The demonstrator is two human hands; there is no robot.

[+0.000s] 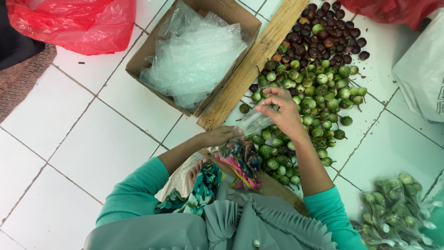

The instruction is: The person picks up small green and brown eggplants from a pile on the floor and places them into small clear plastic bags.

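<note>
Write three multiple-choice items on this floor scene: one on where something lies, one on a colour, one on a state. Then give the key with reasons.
1. Where does the cardboard box lie?
A. Left of the wooden plank
B. On the vegetable heap
C. Inside a red bag

2. What colour are the sleeves?
A. Yellow
B. Teal
C. Black

3. What state is the box in?
A. Taped shut
B. Crushed flat
C. Open, holding clear plastic bags

Key: 1 A, the box sits against the plank's left edge. 2 B, both arms show teal cloth. 3 C, its flaps stand open over the bags.

The left hand and right hand hold a clear bag over the green vegetables.
</note>
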